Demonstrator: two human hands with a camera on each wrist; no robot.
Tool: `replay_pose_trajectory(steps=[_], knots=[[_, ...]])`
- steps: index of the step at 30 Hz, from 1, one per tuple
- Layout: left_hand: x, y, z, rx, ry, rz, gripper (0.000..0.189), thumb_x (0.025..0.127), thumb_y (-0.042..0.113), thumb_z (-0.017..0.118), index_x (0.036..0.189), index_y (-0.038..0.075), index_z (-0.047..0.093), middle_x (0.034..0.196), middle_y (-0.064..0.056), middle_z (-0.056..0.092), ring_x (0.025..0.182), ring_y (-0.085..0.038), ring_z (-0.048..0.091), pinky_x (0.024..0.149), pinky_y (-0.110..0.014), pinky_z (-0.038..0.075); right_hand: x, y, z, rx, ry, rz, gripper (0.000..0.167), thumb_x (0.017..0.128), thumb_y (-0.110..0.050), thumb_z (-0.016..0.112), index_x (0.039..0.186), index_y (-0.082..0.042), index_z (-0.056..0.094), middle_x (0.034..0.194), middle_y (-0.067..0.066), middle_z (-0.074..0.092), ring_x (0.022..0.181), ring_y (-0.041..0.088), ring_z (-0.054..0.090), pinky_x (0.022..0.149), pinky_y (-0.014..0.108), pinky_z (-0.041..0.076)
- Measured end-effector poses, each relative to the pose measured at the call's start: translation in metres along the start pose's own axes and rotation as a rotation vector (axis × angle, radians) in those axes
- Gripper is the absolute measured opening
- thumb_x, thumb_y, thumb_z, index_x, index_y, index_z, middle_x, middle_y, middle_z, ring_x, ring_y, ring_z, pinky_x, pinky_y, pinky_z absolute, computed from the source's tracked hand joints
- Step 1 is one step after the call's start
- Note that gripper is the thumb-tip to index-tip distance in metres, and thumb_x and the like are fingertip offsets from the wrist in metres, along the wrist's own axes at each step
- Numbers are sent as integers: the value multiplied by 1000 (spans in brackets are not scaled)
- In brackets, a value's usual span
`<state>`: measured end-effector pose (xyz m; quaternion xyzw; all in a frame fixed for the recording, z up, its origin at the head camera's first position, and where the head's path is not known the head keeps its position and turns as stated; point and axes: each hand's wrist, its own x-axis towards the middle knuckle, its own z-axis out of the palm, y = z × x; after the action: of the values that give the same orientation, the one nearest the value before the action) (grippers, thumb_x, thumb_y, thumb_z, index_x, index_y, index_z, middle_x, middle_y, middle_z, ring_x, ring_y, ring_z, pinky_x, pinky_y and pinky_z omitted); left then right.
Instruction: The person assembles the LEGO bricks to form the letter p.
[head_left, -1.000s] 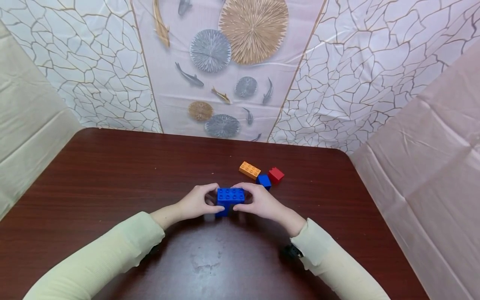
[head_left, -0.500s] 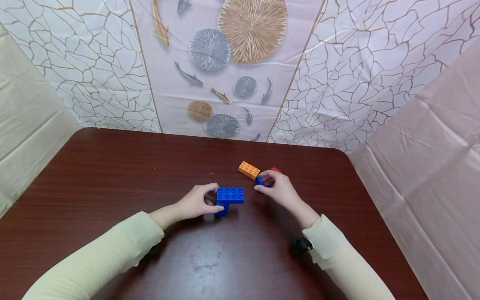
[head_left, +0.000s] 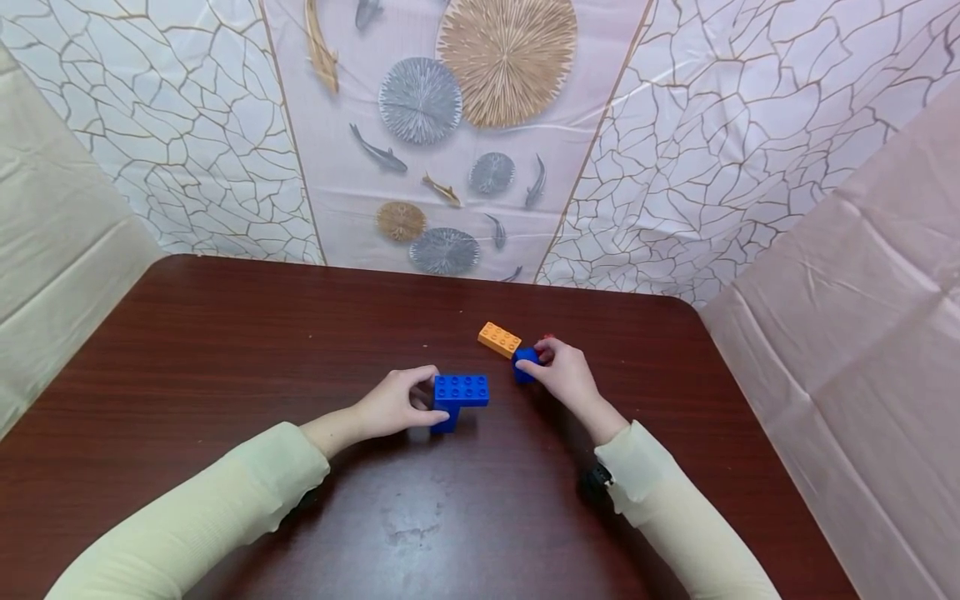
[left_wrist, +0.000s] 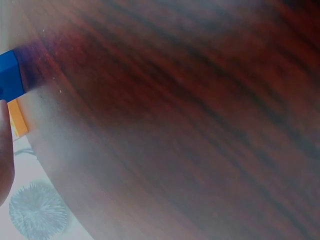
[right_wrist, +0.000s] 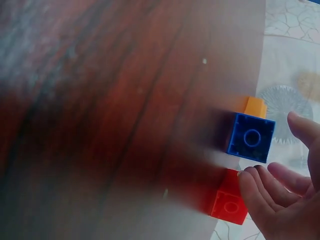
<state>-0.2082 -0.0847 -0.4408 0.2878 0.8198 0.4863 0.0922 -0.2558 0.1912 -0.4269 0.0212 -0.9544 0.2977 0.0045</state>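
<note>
In the head view, my left hand [head_left: 390, 406] holds a blue toy brick stack between thumb and fingers. Its top is a wide studded blue brick [head_left: 461, 389], jutting out rightward over a narrower blue brick [head_left: 445, 419]. My right hand [head_left: 564, 372] reaches around a small blue brick [head_left: 524, 372], its thumb overlapping it in that view. From the right wrist, this small brick [right_wrist: 251, 137] shows its hollow underside, with a gap between it and the spread thumb [right_wrist: 302, 129]. A red brick [right_wrist: 230, 202] sits beside the fingertips, mostly hidden in the head view.
An orange brick [head_left: 498, 339] with studs up lies just behind the small blue brick. The dark wooden table [head_left: 247, 333] ends at a patterned cloth backdrop [head_left: 442, 208], with plain cloth [head_left: 840, 350] hanging along the right side.
My right hand has left the blue stack and moved right and back to the small blue brick. The left hand stays where it was, holding the stack.
</note>
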Motion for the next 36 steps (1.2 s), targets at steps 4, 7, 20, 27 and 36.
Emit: replay_pose_trajectory(steps=[4,7,20,27,36], knots=[[0,-1,0,0,3,2,27,80,19,74,93,9,52,97,-11,65,78,-14,67,68,-20,55,2,-2,3,-60,-15,14,47,80,-36,73,110,-1,62,100,18,67,84,26,61,80,38,55],[0,-1,0,3,3,4,28,80,19,74,94,8,52,97,-11,66,79,-14,67,67,-20,55,3,-3,4,-83,-37,21,49,80,-36,72,113,-1,60,103,19,66,85,26,61,82,40,55],[0,0,0,20,5,0,28,80,18,74,94,9,52,97,-11,65,78,-14,67,67,-19,54,0,-12,1,-175,-162,37,47,85,-28,65,121,1,56,112,19,64,93,28,62,89,45,51],[-1,1,1,19,3,3,27,80,18,74,94,9,52,97,-11,65,80,-15,67,67,-19,54,2,-15,4,-235,-189,39,45,81,-27,68,115,0,58,104,15,66,81,24,59,82,43,53],[-4,4,1,64,8,5,35,81,20,72,109,7,54,98,-10,65,82,-14,64,69,-18,53,2,-13,-3,-139,-191,34,40,79,-21,71,111,0,58,105,17,64,85,26,59,84,42,54]])
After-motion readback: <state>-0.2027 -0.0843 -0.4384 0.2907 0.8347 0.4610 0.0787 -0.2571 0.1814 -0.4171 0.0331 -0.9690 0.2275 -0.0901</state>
